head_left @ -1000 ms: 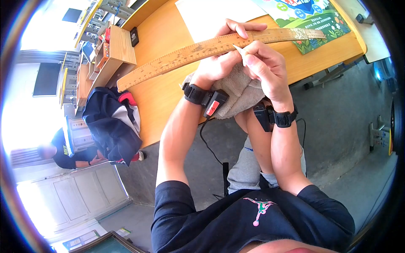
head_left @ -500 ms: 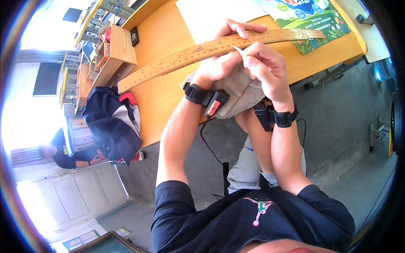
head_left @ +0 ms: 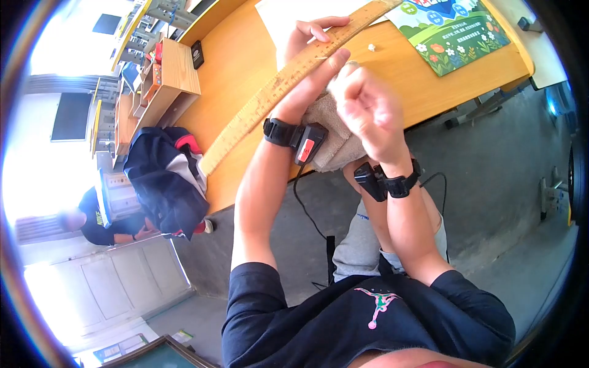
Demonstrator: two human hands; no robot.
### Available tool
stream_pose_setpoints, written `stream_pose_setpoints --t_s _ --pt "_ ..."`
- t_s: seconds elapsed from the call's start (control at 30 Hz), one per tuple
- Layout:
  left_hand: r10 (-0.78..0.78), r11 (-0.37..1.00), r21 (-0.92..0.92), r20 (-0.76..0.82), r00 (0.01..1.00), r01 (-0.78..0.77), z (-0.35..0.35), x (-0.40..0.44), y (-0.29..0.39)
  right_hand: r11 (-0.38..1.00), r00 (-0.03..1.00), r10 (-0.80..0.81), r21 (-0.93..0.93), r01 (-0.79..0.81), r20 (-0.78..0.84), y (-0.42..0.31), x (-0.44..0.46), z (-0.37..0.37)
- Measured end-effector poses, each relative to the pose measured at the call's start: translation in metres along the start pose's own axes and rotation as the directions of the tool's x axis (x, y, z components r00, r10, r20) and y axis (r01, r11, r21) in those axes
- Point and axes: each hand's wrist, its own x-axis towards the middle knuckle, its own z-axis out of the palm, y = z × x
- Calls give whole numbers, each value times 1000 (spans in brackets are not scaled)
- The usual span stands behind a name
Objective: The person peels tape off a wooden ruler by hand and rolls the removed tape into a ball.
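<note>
A long wooden ruler point(head_left: 270, 98) slants across the desk, its far end over the green printed sheet. My left hand point(head_left: 313, 67) grips it near the middle, fingers behind and thumb in front. Close to that thumb my right hand point(head_left: 371, 110) is raised, its fingers curled in and smeared by motion; whatever it holds cannot be made out. Below both hands a beige towel point(head_left: 334, 138) bunches at the desk's edge. On the desk beyond the right hand lies a small crumpled white scrap point(head_left: 372, 47).
The colourful green sheet point(head_left: 457, 43) lies at the desk's right end, beside white paper point(head_left: 276, 24). A wooden shelf box point(head_left: 165, 76) stands left, near a dark jacket point(head_left: 162, 175). Another person point(head_left: 104, 218) is at far left. A black cable point(head_left: 300, 196) hangs from my left wrist device.
The ruler has tilted more steeply and its left end has shifted right. My right hand has moved left and down, and its white pointed piece no longer shows clearly. The white scrap now shows.
</note>
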Motion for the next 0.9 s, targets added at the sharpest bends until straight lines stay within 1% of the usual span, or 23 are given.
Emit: stream_pose_setpoints --t_s 0.03,0.07,0.1,0.13,0.17,0.2,0.23,0.27,0.33,0.37,0.4,0.43,0.53,0.6,0.67,0.77,0.83,0.9 --pt "15 999 44 -12 1000 -14 3 -1 3 998 997 45 56 -42 -58 5 -2 -5" --pt "30 996 88 -24 999 -28 5 -1 5 998 997 45 56 -41 -58 9 1 -5" --pt "109 981 165 -10 994 -105 6 -1 3 999 982 -15 48 24 -187 14 5 -5" --pt "109 981 164 -10 994 -106 6 -1 -1 996 948 -74 31 88 -311 16 7 -5" --pt "145 975 170 13 989 -145 6 -1 -6 998 945 -59 -3 61 -321 13 7 -7" --pt "179 968 174 36 983 -183 7 -1 -6 998 945 -57 -3 59 -321 11 8 -10" --pt "48 997 57 65 997 -51 3 -5 -2 989 959 -103 -132 70 -264 11 9 -12" --pt "46 997 56 64 997 -49 3 -6 -1 962 969 -141 -257 87 -202 10 10 -13" --pt "-12 999 53 49 999 9 3 -7 1 959 970 -133 -272 75 -202 11 9 -14" --pt "-13 999 53 49 999 11 2 -7 0 942 969 -144 -329 71 -203 11 9 -14" --pt "54 987 146 84 995 -66 0 -5 -1 921 967 -155 -384 67 -202 12 10 -14" --pt "118 961 236 124 985 -145 -1 -4 -2 921 967 -154 -384 67 -203 14 9 -15" --pt "144 947 262 169 975 -185 -1 -4 -4 929 954 -172 -364 75 -244 18 8 -16" --pt "159 945 259 177 971 -202 -2 -2 -5 935 952 -215 -327 136 -220 16 9 -14" --pt "175 941 256 185 967 -219 -3 -3 -6 934 954 -206 -333 126 -218 17 8 -12" --pt "139 940 285 178 974 -186 -3 -4 -5 933 960 -188 -343 108 -209 17 7 -12" --pt "167 900 375 178 970 -224 -2 -3 -5 933 964 -177 -345 100 -200 18 7 -11" --pt "190 896 376 160 969 -237 0 -3 -6 937 964 -183 -332 111 -192 19 6 -9"
